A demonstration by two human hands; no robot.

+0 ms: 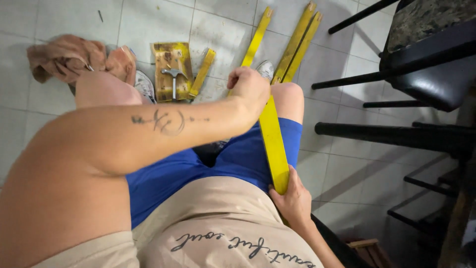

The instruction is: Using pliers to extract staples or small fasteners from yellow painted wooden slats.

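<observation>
- Floor [158, 20] of pale square tiles with dark grout lines, scuffed and dusty, fills the top of the view.
- The person sits above it in blue shorts [168, 173] and a beige shirt [213, 223], knees apart.
- The slat [273, 144], a long yellow wooden strip, lies across the right thigh, its far end running toward the floor.
- The left hand [250, 89] is clenched around the slat's upper part, forearm crossing the lap.
- The right hand [293, 201] grasps the slat's near end beside the hip.
- More yellow strips [297, 42] lie on the tiles ahead, side by side.
- A hammer [173, 79] rests on a yellow-stained board [171, 57] between the feet.
- A brown rag [69, 57] lies crumpled at the left.
- Black chair [431, 74] legs and a dark seat stand at the right.
</observation>
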